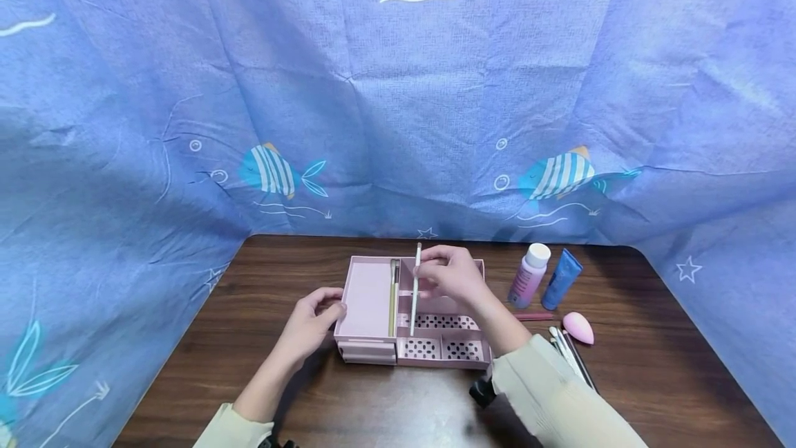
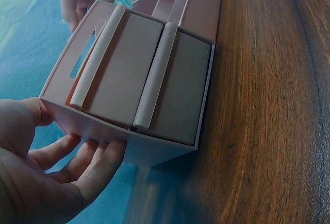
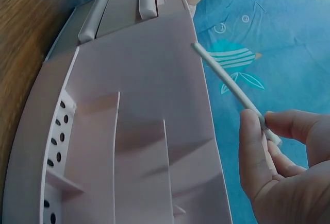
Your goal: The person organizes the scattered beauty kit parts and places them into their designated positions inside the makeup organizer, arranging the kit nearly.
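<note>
A pale pink makeup organizer (image 1: 367,296) sits on the table, with two drawers (image 2: 121,69) in its front left part and open compartments on the right. My left hand (image 1: 314,323) grips its left side, thumb at the top rim and fingers along the side wall (image 2: 103,157). Above the right compartments, my right hand (image 1: 454,275) pinches a white-handled makeup brush (image 1: 414,296) near its upper end. The brush slants, lower end hanging free over the organizer's edge in the right wrist view. Olive-handled brushes (image 1: 393,299) lean in the narrow slot beside the flat top.
Right of the organizer stand a pink bottle (image 1: 527,278) with a white cap and a blue tube (image 1: 562,280). Nearby lie a red pencil-like stick (image 1: 535,316), a pink makeup sponge (image 1: 579,328) and several brushes (image 1: 569,355). A blue fish-print curtain (image 1: 398,123) hangs behind the table.
</note>
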Demonstrator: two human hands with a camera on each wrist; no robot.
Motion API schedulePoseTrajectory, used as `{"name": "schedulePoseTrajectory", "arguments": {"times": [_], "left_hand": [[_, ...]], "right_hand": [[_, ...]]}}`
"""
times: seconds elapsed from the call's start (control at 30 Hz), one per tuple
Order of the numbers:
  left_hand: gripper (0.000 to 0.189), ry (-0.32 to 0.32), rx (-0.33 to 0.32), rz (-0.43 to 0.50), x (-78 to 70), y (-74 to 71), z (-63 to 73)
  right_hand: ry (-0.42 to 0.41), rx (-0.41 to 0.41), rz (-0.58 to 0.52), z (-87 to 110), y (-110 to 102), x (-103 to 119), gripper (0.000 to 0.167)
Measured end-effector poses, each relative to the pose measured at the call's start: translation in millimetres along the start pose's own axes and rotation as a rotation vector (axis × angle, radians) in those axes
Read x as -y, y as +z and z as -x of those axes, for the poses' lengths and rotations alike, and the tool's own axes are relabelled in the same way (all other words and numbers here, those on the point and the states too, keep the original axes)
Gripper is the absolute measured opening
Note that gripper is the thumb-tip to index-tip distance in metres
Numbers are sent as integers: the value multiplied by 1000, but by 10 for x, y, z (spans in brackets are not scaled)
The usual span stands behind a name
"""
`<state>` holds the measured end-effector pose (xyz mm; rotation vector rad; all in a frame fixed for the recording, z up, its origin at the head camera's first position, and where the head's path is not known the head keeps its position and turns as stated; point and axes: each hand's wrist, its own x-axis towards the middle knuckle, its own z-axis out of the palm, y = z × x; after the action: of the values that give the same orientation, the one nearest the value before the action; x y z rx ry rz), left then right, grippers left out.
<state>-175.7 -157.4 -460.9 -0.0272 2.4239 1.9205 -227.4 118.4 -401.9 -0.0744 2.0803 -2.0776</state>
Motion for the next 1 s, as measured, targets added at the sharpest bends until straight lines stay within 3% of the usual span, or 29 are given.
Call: {"name": "schedulePoseTrajectory", "arguments": {"times": [0.13, 0.6, 0.77, 1.0], "left_hand": [[33, -4, -5, -4, 7, 4, -3], [32, -9, -3, 3, 2, 3, 1], [33, -7, -9, 6, 6, 8, -3], [33, -5, -20, 4, 39, 3, -12]], "right_hand": [[23, 10, -48, -31, 79, 8, 31], [49, 34, -26, -197, 286, 22, 30], [51, 19, 35, -229, 356, -15, 27], [16, -41, 250, -266, 393, -110, 24]]}}
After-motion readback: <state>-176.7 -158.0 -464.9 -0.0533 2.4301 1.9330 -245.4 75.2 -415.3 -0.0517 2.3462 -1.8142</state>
